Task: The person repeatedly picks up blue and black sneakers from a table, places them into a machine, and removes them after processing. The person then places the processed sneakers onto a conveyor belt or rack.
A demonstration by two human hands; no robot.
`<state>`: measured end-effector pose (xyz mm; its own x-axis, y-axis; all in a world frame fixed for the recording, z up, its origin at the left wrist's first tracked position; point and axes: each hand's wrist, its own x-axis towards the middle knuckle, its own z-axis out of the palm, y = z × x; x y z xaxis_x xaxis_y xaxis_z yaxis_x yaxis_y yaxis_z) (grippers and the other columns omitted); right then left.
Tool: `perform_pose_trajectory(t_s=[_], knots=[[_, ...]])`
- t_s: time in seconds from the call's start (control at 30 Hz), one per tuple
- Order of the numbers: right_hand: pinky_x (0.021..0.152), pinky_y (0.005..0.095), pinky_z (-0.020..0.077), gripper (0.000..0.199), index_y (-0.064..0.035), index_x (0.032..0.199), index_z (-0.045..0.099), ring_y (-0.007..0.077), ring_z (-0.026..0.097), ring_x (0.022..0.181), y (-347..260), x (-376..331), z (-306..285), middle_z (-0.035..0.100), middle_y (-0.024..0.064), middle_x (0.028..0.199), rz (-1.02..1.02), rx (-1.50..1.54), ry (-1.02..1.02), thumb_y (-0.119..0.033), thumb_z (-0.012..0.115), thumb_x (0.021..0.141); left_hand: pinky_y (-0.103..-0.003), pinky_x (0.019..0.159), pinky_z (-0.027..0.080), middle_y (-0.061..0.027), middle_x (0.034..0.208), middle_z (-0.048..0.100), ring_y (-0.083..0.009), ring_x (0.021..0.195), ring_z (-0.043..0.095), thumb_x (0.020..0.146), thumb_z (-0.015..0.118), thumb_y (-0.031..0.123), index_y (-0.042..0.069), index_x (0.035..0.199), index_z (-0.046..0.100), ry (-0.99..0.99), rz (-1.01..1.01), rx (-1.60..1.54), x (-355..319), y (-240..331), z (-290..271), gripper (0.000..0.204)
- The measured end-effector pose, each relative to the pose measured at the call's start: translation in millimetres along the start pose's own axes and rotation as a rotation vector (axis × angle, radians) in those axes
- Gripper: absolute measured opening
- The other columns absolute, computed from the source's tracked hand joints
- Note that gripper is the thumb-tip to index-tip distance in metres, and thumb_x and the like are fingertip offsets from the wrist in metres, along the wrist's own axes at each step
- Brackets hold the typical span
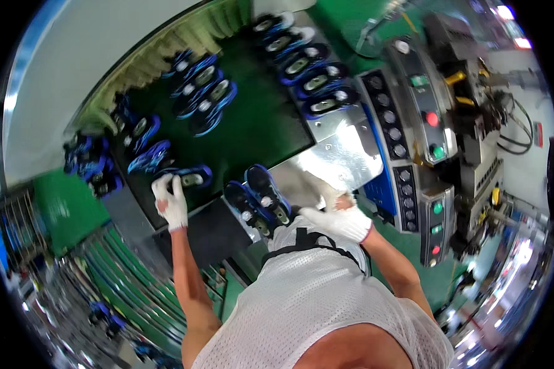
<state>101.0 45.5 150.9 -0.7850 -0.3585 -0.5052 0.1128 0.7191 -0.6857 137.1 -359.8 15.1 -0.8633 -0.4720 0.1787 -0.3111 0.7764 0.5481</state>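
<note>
My left hand [171, 206], in a white glove, is at the near left edge of the green belt. Its thumb and fingers close on the end of a black and blue shoe [194, 178]. My right hand [341, 219], also gloved and partly blurred, is over the shiny metal plate [338, 157] with thumb and fingers apart and nothing seen in it. Between my hands, close to my waist, two black and blue shoes [266, 189] lie side by side. More such shoes [206, 92] are grouped on the belt [252, 111].
A row of shoes [317, 81] runs along the belt's right side. Further right stand control boxes [434, 120] with coloured buttons and a machine. A fabric curtain [135, 61] hangs at the far side under a pale housing. Metal rails [129, 277] are at the lower left.
</note>
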Motion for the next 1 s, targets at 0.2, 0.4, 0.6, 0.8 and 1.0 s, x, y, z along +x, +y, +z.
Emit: perform_pose_trajectory(t_s=[0.2,0.4,0.6,0.8,1.0], knots=[[0.113,0.0497,0.0388,0.072,0.0033,0.146,0.04,0.0414,0.047,0.137,46,-2,26,0.046,0.0299,0.146,-0.185,-0.118,0.332,-0.027,0.065,0.086,-0.036,0.079,0.055,-0.0122,0.107,0.065,-0.0267,0.092,0.067,0.085,0.081,0.01,0.004,0.103,0.071,-0.453,0.536,-0.322,-52,254,36,0.022],[0.095,0.0397,0.0525,0.057,-0.0027,0.132,0.054,0.0348,0.065,0.11,144,-105,-58,0.064,0.0203,0.12,-0.242,0.407,0.965,-0.013,0.074,0.08,-0.039,0.082,0.057,-0.0127,0.106,0.07,-0.0311,0.095,0.069,0.081,0.083,0.011,0.005,0.106,0.072,-0.782,1.215,-0.632,-124,479,56,0.028],[0.092,0.0334,0.0539,0.06,-0.0012,0.137,0.059,0.0145,0.065,0.106,198,-328,-98,0.069,0.0068,0.122,0.04,1.225,1.171,-0.019,0.082,0.084,-0.038,0.102,0.054,-0.0208,0.142,0.052,-0.0291,0.122,0.061,0.084,0.076,0.002,-0.001,0.144,0.049,-0.869,1.536,-0.977,-232,650,58,0.066],[0.078,0.0374,0.0621,0.041,0.0067,0.125,0.061,0.0202,0.072,0.091,278,-418,-53,0.071,0.0113,0.109,-0.102,1.611,1.672,-0.005,0.073,0.088,-0.04,0.108,0.048,-0.0205,0.136,0.058,-0.0289,0.127,0.059,0.098,0.068,0.019,0.001,0.146,0.047,-1.191,1.233,-0.84,-376,763,183,0.055],[0.074,0.0343,0.0587,0.029,0.0064,0.101,0.07,0.0174,0.07,0.079,308,-457,-29,0.072,0.0105,0.097,0.08,1.526,2.031,-0.012,0.074,0.079,-0.043,0.107,0.046,-0.0289,0.141,0.054,-0.0396,0.128,0.058,0.091,0.07,0.042,-0.003,0.147,0.043,-1.062,1.127,-0.415,-499,870,332,0.077]])
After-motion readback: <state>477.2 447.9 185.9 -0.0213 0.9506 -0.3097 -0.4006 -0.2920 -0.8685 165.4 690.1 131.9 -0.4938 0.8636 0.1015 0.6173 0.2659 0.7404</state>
